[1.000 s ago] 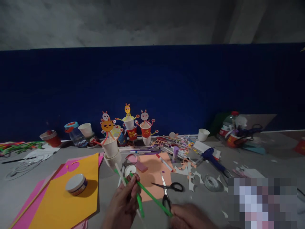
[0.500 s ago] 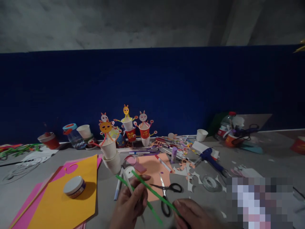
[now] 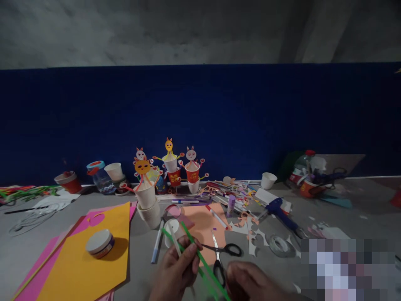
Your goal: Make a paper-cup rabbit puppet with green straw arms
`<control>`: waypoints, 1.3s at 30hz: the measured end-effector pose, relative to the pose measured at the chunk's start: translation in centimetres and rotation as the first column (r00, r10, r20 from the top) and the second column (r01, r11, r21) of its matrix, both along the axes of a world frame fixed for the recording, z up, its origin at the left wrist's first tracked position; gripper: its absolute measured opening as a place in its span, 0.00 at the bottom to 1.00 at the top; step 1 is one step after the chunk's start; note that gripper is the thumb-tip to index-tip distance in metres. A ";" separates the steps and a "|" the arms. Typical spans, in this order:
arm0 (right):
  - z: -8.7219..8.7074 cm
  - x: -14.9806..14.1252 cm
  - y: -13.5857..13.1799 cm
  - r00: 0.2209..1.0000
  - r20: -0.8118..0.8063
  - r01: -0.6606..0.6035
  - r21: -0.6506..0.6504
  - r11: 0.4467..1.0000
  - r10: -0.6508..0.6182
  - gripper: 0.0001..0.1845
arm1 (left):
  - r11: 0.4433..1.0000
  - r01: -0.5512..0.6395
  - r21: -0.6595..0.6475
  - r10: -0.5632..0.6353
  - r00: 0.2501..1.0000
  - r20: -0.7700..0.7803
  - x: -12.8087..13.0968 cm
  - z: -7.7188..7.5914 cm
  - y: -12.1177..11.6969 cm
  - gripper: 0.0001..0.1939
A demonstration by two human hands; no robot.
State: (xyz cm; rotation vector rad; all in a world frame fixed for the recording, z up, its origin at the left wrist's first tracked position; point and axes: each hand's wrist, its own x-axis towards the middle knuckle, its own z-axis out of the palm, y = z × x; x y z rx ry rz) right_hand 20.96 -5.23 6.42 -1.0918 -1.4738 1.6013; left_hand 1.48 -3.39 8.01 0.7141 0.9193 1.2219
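Observation:
My left hand is closed around thin green straws and a whitish straw, which cross at its fingertips. To the right, my right hand has its fingers curled beside the lower end of a green straw; blur hides whether they grip it. Black-handled scissors lie spread just beyond the hands, partly over a peach paper sheet. A white roll is close behind my left fingertips, and a capped marker rests left of them.
Paper-cup figures with animal faces stand at the back. A white-lidded jar sits on yellow paper at left. A purple glue stick, paper scraps, clear tape and a blue glue gun are at right.
My right hand has shifted slightly right relative to the straws, whose lower ends now show left of its fingers. My left hand has moved slightly right, keeping its grip.

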 end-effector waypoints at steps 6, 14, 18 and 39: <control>1.4 -1.1 2.6 0.989 -0.143 0.053 0.137 0.989 -0.033 0.25 | 0.940 0.338 0.039 -0.329 0.933 -0.143 0.6 -1.5 0.0 0.24; 2.0 -2.4 5.0 0.956 -0.281 0.094 0.036 0.995 -0.080 0.21 | 0.838 0.546 -0.012 -0.542 0.829 -0.138 0.7 -0.9 -0.2 0.21; 1.8 -2.7 5.4 0.965 -0.249 0.083 -0.020 0.996 -0.086 0.20 | 0.797 0.600 -0.072 -0.603 0.797 -0.031 1.2 -0.1 -0.4 0.23; -0.2 -3.7 3.9 0.891 -0.400 0.166 -0.156 0.974 -0.216 0.22 | 0.979 0.200 -0.049 -0.197 0.979 0.057 2.9 -3.5 -1.6 0.22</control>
